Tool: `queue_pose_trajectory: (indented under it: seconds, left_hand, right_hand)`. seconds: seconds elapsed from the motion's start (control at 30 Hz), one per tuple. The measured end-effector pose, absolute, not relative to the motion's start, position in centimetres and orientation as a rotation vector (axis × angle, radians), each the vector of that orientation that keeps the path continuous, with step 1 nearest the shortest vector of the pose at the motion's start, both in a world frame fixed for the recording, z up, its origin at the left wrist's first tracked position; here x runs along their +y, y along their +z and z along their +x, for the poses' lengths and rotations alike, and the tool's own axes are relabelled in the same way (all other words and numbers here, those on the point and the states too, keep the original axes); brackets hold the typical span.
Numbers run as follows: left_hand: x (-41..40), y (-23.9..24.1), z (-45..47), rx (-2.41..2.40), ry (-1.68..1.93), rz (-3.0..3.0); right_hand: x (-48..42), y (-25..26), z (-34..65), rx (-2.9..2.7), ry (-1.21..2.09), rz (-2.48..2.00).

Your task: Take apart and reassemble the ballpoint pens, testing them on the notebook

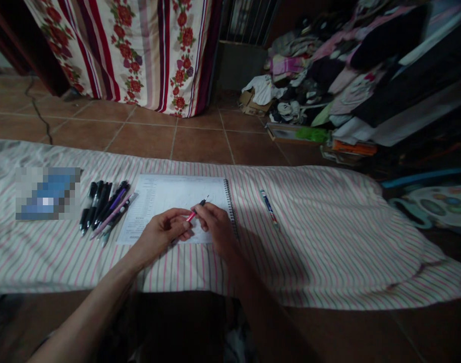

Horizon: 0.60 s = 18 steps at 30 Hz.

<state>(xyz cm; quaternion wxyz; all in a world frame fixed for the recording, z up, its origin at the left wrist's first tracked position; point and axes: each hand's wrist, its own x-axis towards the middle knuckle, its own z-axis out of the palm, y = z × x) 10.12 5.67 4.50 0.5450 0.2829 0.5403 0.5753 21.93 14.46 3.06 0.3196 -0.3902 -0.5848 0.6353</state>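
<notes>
Both my hands meet over the lower part of a spiral-bound notebook (170,196) that lies open on a striped cloth (329,237). My left hand (164,233) and my right hand (214,224) are both closed on one pink pen (194,212), whose dark tip points up and to the right. The left fingers pinch its lower end, the right fingers its middle. A bunch of several dark and purple pens (104,206) lies just left of the notebook. A single blue pen (269,207) lies on the cloth to the right.
A blurred blue patch (48,193) sits at the cloth's left end. Beyond the cloth is a tiled floor (200,141), a flowered striped fabric (139,50) hanging at the back, and a heap of clothes and boxes (329,85) at the right. A round painted tray (442,204) lies far right.
</notes>
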Motion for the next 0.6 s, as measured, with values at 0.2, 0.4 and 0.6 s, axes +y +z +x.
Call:
queue_pose_trajectory:
  seconds: [0.2, 0.4, 0.6]
  left_hand:
    - [6.1, 3.1, 10.9, 1.538, 1.436, 0.761]
    - [6.0, 3.3, 11.3, 1.546, 1.372, 0.749]
    - [5.7, 4.1, 11.6, 1.493, 1.312, 0.752]
  right_hand:
    - [14.1, 2.8, 21.3, -1.433, 1.724, -0.99]
    - [14.2, 2.2, 20.9, -1.416, 1.671, -1.035]
    - [14.3, 2.2, 21.0, -1.52, 1.625, -0.963]
